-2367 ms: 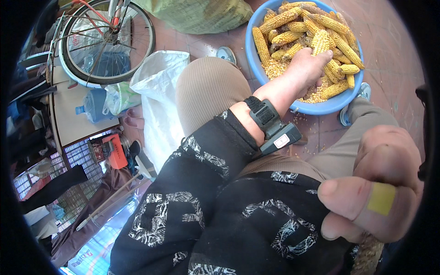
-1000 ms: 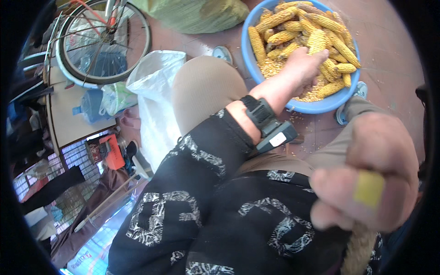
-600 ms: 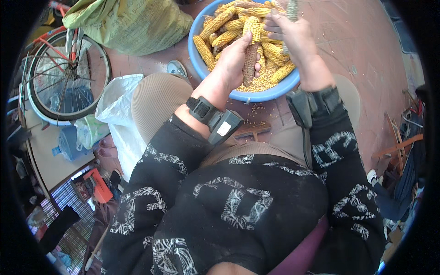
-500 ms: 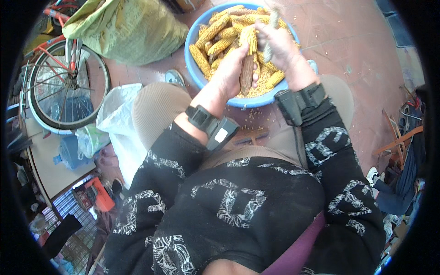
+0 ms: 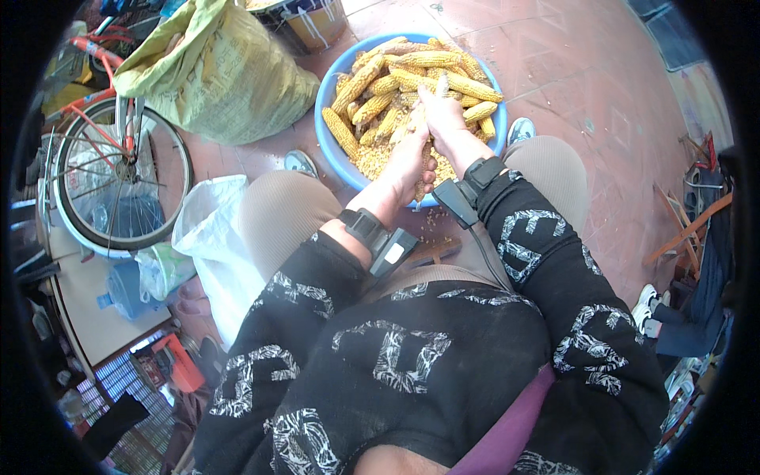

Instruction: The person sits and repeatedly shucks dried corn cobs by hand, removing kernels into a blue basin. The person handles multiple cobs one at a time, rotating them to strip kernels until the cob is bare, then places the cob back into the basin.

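Note:
A blue basin (image 5: 326, 147) stands on the floor between my knees, piled with yellow corn cobs (image 5: 372, 107). Loose kernels (image 5: 372, 163) lie in its near part. Over that near side, my left hand (image 5: 405, 163) is closed around a corn cob (image 5: 421, 184), whose reddish-brown, stripped end sticks out below the fingers. My right hand (image 5: 443, 117) is pressed against the upper part of that cob. A pale, bare cob (image 5: 442, 84) pokes out above the right fingers, which are closed on it. The hands partly hide the contact between the two cobs.
A yellow-green woven sack (image 5: 229, 79) stands left of the basin, with a bucket (image 5: 309, 24) behind it. Farther left are a bicycle wheel (image 5: 119, 166) and a white plastic bag (image 5: 210, 237). A person's shoe (image 5: 645, 307) shows at right; kernels dot the floor.
My right hand has come down and left onto the cob in my left hand, from its higher, more open pose. The basin appears slightly lower in view.

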Tool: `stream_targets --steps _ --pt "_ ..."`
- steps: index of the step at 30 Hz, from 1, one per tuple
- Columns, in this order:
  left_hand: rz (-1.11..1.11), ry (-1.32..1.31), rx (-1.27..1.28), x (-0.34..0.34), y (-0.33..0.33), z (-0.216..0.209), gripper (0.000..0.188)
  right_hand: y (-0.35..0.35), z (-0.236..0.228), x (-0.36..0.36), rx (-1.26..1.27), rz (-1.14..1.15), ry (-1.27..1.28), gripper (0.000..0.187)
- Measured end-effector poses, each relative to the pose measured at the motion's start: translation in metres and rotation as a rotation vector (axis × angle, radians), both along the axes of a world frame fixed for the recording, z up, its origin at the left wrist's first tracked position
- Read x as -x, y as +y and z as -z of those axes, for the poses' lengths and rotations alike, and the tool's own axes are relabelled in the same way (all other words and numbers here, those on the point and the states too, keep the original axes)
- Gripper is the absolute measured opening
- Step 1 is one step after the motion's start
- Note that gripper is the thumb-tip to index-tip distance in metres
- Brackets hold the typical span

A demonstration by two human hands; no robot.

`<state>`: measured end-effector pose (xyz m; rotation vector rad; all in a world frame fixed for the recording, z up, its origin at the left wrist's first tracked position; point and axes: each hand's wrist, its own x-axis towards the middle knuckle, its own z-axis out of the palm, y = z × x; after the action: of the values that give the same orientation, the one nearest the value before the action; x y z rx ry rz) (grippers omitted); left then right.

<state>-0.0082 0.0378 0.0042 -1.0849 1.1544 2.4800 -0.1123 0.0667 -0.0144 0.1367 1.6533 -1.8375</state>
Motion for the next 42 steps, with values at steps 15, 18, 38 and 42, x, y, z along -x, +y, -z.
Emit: stream_targets --steps 15,18,38,42 --pt "0.016 -0.01 0.259 -0.001 -0.005 0.005 0.033 0.001 0.008 0.017 0.114 -0.096 -0.181 0.022" --pt "0.005 -0.035 0.135 -0.002 -0.005 0.003 0.033 0.001 0.009 0.014 0.081 -0.023 -0.113 0.022" --pt "0.071 -0.001 0.513 -0.005 -0.018 0.02 0.022 0.004 0.015 0.024 0.173 -0.187 -0.255 0.074" --pt "0.077 -0.037 0.68 -0.004 -0.021 0.021 0.019 0.013 0.012 0.013 0.053 -0.354 -0.144 0.077"
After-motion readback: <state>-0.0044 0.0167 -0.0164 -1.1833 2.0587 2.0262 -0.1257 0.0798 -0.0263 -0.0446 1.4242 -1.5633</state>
